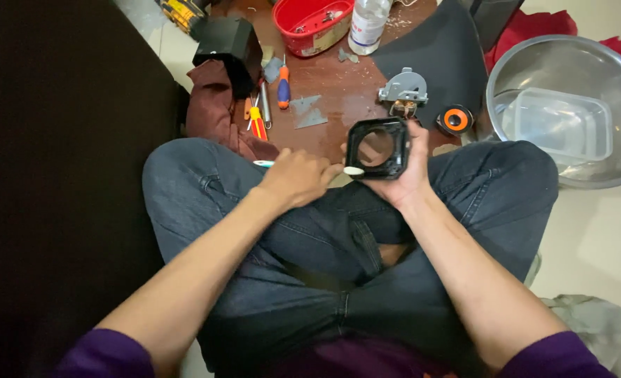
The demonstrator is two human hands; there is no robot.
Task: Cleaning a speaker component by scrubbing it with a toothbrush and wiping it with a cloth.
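Note:
My right hand [407, 183] grips a black square housing with a round hole [378, 148], held above my crossed legs in blue jeans. My left hand [298, 176] is closed around a thin tool with a teal handle end [263, 163] and a white tip [354, 171], which touches the housing's lower left corner. Both forearms reach in from the bottom, with purple sleeves pushed up.
On the brown floor board ahead lie a grey motor part [403, 89], an orange-and-black ring [455, 120], screwdrivers [283, 87], a red tub [312, 24], a clear bottle [368, 23] and a maroon cloth [216, 108]. A steel bowl [615, 66] holding a clear plastic box sits right. A dark wall stands left.

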